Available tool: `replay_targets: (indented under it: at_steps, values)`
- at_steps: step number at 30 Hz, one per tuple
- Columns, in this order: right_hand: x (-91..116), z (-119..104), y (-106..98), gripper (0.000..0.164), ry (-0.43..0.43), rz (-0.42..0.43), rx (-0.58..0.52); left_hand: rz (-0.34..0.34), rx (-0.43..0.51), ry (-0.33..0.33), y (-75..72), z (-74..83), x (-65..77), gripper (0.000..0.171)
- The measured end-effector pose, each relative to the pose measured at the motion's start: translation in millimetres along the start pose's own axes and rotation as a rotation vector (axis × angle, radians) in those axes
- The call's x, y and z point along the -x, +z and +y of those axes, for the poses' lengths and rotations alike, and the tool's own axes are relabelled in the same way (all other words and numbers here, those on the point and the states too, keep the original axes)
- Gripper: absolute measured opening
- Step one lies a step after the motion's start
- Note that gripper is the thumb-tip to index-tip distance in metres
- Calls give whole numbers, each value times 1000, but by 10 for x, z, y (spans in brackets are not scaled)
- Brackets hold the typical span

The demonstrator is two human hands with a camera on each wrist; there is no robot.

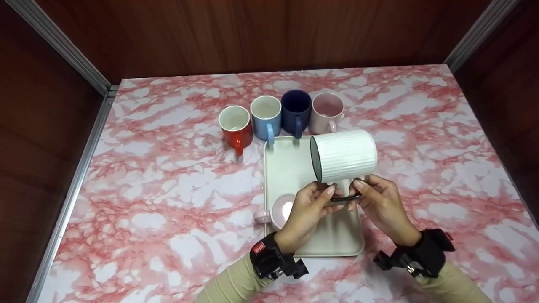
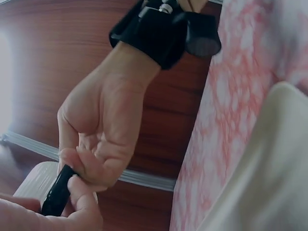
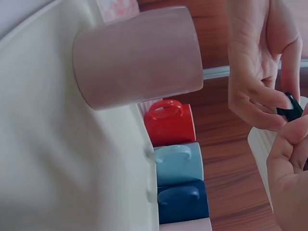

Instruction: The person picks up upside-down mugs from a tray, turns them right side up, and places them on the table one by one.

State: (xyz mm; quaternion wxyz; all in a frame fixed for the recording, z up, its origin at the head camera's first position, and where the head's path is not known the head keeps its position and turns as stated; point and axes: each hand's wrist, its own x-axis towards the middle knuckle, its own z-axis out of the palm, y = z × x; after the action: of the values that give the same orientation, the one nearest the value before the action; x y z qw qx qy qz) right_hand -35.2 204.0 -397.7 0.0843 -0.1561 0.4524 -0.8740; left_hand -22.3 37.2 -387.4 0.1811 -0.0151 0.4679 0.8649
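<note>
Both hands hold a white ribbed mug (image 1: 347, 155) with a dark rim, lifted over the tray and lying sideways, its mouth facing left. The fingers of my left hand (image 1: 304, 215) pinch the mouth-side end of its black-edged handle (image 1: 346, 197). At the base-side end, my right hand (image 1: 389, 208) pinches the same handle. In the left wrist view the handle's black edge (image 2: 57, 195) shows between the fingers of both hands. A pink mug (image 1: 281, 210) sits on the tray beside my left hand, its handle pointing left; the left hand partly covers it.
A pale rectangular tray (image 1: 286, 168) lies under the hands. Along and beyond its far edge stand a red mug (image 1: 238, 136), a light blue mug (image 1: 267, 122), a dark blue mug (image 1: 295, 115) and another pink mug (image 1: 323, 122). Wooden panels (image 1: 269, 38) enclose the table.
</note>
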Motion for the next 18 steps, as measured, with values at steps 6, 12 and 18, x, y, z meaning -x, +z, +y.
replay_targets:
  at_steps: [6, 12, 18]
  values:
    - [-17, 26, -30, 26, 17, -26, -75, 30, 115, -20, 55, 17, -30, 9]
    - [-39, 46, -65, 28, 45, -5, -93, 47, 123, -26, 73, 18, -95, 9]
    - [-63, 68, -125, 26, 112, 19, -41, 55, 102, -12, 63, -3, -158, 9]
